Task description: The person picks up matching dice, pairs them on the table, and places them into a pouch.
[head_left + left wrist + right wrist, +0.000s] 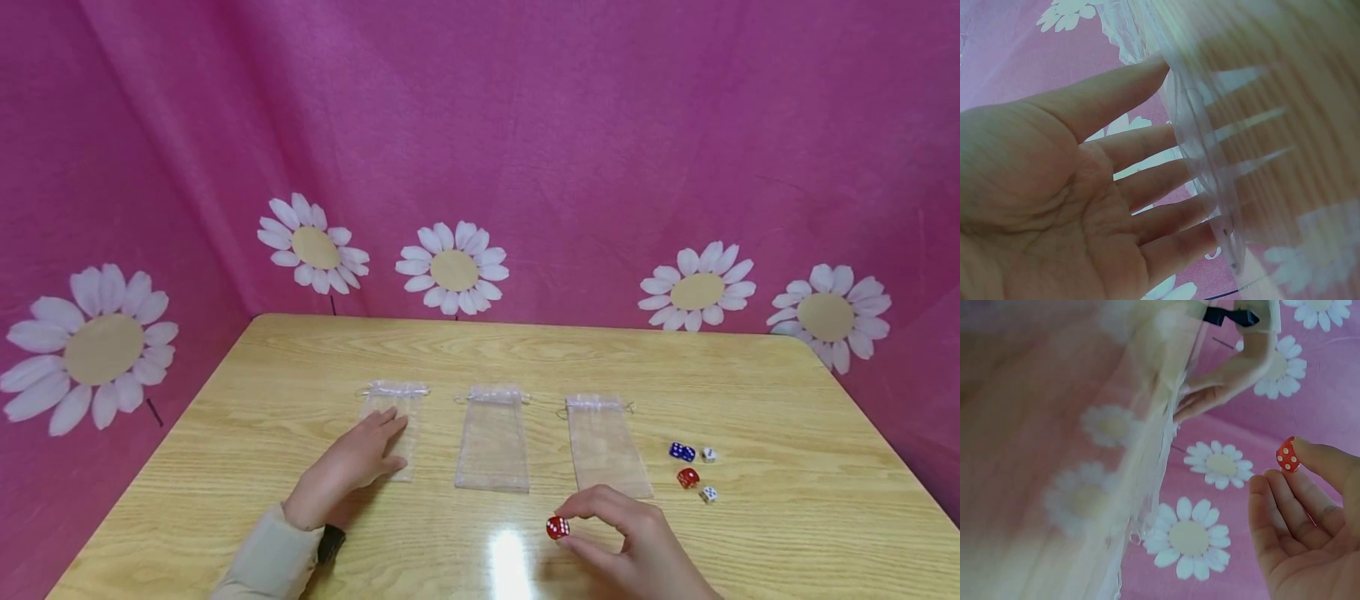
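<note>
My left hand (351,458) rests on the left sheer drawstring bag (414,425), its fingers stretched out over the fabric. In the left wrist view the palm shows, with the fingers straight and slightly spread at the bag's surface. My right hand (637,542) pinches a red die (557,527) with white pips between thumb and fingertip, in front of the right sheer bag (609,446). The right wrist view shows the same red die (1287,455) at the thumb tip. A middle sheer bag (492,442) lies flat between the other two.
To the right of the bags lie two blue dice (676,451), another red die (687,477), a white die (708,455) and a second white die (708,494). The wooden table (525,350) ends at a pink curtain (555,167) printed with daisies.
</note>
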Demonstrator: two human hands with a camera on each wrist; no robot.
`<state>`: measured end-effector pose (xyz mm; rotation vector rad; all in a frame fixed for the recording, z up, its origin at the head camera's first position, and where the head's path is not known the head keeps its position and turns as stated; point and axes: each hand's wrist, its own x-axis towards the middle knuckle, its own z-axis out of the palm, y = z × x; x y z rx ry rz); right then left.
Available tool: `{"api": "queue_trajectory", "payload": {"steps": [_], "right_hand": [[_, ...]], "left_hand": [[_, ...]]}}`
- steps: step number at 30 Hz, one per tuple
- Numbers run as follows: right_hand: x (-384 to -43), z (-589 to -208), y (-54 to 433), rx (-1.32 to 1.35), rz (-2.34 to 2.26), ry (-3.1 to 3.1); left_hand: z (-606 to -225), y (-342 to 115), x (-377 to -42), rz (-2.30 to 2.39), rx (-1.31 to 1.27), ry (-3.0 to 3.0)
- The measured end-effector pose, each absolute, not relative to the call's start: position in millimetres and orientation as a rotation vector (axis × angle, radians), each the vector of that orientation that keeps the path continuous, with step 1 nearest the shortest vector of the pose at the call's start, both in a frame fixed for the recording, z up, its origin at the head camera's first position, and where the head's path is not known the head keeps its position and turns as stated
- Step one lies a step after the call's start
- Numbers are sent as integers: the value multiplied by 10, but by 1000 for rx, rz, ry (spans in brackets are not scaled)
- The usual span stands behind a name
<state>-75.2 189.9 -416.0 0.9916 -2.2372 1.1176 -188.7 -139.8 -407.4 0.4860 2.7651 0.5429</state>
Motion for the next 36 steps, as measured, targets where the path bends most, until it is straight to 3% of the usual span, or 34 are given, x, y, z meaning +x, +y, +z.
{"api": "queue_trajectory", "payload": {"steps": [20, 36], "right_hand": [[-623, -4197, 1798, 1118, 1224, -2647], [-581, -4310, 1778, 1188, 775, -2712]], "left_hand": [[-4064, -1388, -1878, 500, 491, 2781], [-4056, -1384, -1884, 496, 474, 2760]]}}
